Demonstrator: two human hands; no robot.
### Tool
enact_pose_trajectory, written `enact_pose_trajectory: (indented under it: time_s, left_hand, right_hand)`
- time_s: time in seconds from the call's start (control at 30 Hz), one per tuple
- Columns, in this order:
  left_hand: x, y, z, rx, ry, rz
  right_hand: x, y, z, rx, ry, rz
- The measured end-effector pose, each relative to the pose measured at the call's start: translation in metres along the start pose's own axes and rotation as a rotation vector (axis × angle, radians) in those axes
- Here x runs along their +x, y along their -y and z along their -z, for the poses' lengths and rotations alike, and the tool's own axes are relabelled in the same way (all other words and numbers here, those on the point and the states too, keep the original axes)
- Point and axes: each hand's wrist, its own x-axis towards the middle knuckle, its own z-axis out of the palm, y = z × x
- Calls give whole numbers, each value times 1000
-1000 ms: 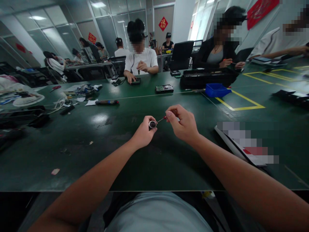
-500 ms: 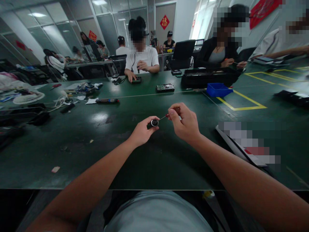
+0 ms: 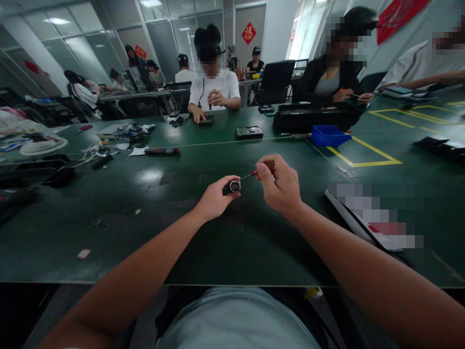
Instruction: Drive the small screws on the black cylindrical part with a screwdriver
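Note:
My left hand (image 3: 214, 198) is closed around a small dark cylinder (image 3: 235, 186) with a silvery ring at its end, which faces me. Pinched in my right hand (image 3: 279, 182) is a screwdriver (image 3: 253, 173) with a reddish handle and a thin metal shaft. Its shaft points down and left, and the tip is at the cylinder's rim; whether it touches or goes inside I cannot tell. Both hands are above the green table (image 3: 203, 252).
Across the table a person in white (image 3: 214, 92) works on a small device. A hard drive (image 3: 249, 132), a blue bin (image 3: 330, 135) and a long black casing (image 3: 319, 116) lie beyond my hands. A pen-like tool (image 3: 162, 151) lies left; a grey-edged packet (image 3: 352, 218) lies right.
The cylinder's end has turned slightly more toward me. My right hand and the screwdriver have shifted a little to the right.

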Motion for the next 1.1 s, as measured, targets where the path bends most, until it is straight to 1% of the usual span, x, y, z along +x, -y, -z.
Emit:
enact_pose_trajectory:
  time_s: [0.17,0.33,0.5,1.1]
  left_hand:
    - [0,-2,0,44,5,11]
    - [-1,-2,1,70,-14,14]
    - [-1,0,1,82,-11,4]
    - [-1,1,1,102,-41,-9]
  right_hand:
    - [0,-1,0,-6,1,8]
    - [0,-3,0,25,-33,42]
    - [0,-3,-1,-7,-27,71]
    - [-1,-3,-1,-2,-2,65]
